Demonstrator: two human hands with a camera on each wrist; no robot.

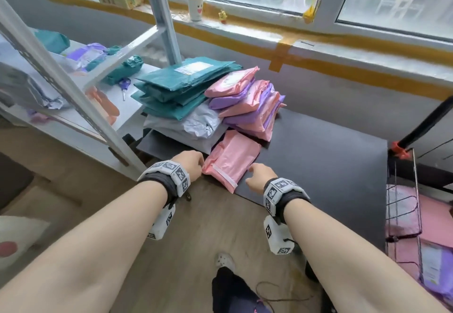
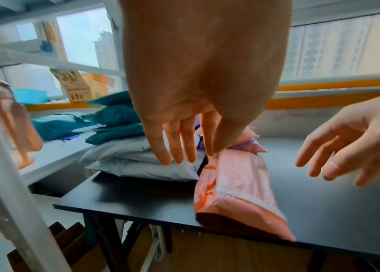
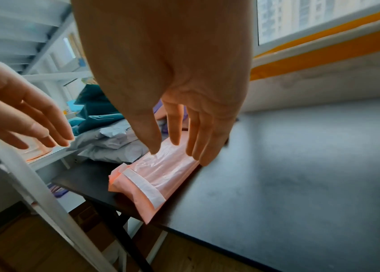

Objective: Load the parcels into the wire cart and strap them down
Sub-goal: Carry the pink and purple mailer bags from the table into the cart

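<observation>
A pink parcel (image 1: 231,159) (image 2: 237,187) (image 3: 160,176) with a white seal strip lies at the near left corner of the black table (image 1: 318,153), partly over the edge. My left hand (image 1: 190,164) (image 2: 191,158) is at its left side, fingers straight and spread over the parcel and a grey one. My right hand (image 1: 259,175) (image 3: 179,154) is at its right side, fingers straight, tips close to the parcel's edge. Neither hand grips anything. The wire cart (image 1: 414,190) stands at the right of the table with pink and purple parcels inside.
Behind the pink parcel are stacks of teal parcels (image 1: 181,84), grey parcels (image 1: 186,129) and pink and purple parcels (image 1: 250,104). A white metal shelf rack (image 1: 61,80) stands close on the left. A black pole with an orange clamp (image 1: 402,151) rises by the cart.
</observation>
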